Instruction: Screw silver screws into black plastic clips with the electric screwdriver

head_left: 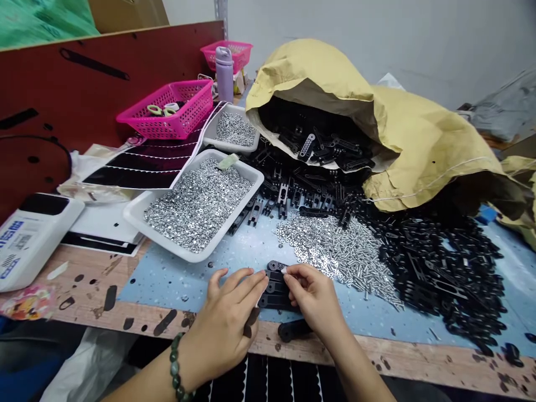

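Closest to us, our forearms reach in from the bottom edge above a strip of black scalloped sheet [268, 382], and a bracelet of dark green beads [176, 365] circles our left wrist. Our left hand [226, 329] is curled, with its fingertips pressed against a short stack of black plastic links [274, 293] on the blue mat [159, 285], just inside the wooden table edge [377, 352]. Our right hand [314, 298] comes in from the other side, its thumb and forefinger pinching a tiny pale piece [283, 270] at the stack's far end, too small for us to identify. One loose black link [293, 330] lies just below the stack, near the table edge. Beyond our hands spreads a heap of silver screws [347, 262], and past it a large pile of black links [439, 279] runs toward a torn yellow paper sack [377, 128] spilling more of them. To the left, a white tray of silver nuts [196, 204] sits beside a smaller tray of screws [235, 128]. Farther back we see a pink plastic basket [167, 109] holding scissors [157, 110], and a lilac water bottle [224, 75] stands behind it.
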A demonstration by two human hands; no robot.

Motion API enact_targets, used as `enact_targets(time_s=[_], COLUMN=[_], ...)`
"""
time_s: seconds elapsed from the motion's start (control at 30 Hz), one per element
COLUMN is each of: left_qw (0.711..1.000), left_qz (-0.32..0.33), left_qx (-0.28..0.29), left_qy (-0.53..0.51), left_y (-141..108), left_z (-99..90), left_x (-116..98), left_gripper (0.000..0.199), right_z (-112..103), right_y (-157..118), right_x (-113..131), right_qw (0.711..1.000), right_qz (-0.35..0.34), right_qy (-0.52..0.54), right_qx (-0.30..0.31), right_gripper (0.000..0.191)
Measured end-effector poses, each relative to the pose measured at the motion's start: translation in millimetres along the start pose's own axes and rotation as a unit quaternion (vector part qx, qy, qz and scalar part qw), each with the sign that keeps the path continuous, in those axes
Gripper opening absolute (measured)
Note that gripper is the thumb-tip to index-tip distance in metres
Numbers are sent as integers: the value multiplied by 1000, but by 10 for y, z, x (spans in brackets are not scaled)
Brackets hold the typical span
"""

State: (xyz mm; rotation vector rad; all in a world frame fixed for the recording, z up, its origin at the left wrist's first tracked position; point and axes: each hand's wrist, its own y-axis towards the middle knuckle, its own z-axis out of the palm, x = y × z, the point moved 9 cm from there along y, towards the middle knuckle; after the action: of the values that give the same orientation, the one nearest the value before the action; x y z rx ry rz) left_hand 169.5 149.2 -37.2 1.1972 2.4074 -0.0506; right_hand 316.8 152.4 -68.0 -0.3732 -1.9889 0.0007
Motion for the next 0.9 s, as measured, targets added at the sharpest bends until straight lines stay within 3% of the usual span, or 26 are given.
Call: enact_targets(time_s=[0.1,0.2,0.27,0.4,0.47,0.53,0.6,0.67,0.73,0.9], left_qw=[1000,999,996,985,979,974,975,987,997,1000], left_qz=[-8,-18,-24,-20,-30,-64,-96,-87,-47,-7], left_qx=[0,9,16,18,2,-33,-62,-52,-16,9], left_qy=[-15,-44,-81,-168,-200,-214,-191,-128,-60,7], left_y=[76,154,188,205,192,170,155,178,221,265], left_z=[-42,-91,-120,-146,-156,-183,-202,-170,-86,19], left_x=[-18,-19,-16,-42,-24,55,137,137,75,13], left_gripper=[60,55,53,56,55,53,50,50,53,59], right_z=[-74,-199,-205,118,197,112,-58,-192,-221,-160], right_y=[10,-36,-124,-425,-505,-437,-270,-99,26,138], right_x=[64,226,446,910,978,897,660,345,91,-106], right_qw=[992,967,954,928,920,942,976,993,993,994], right_qz=[-38,-86,-157,-335,-356,-313,-214,-100,-20,21], right_qy=[-117,-228,-241,-150,-131,-96,-26,56,114,109], right_qx=[-25,-77,-87,62,100,76,32,-6,-17,-25], right_gripper=[3,15,18,23,22,18,12,11,14,16])
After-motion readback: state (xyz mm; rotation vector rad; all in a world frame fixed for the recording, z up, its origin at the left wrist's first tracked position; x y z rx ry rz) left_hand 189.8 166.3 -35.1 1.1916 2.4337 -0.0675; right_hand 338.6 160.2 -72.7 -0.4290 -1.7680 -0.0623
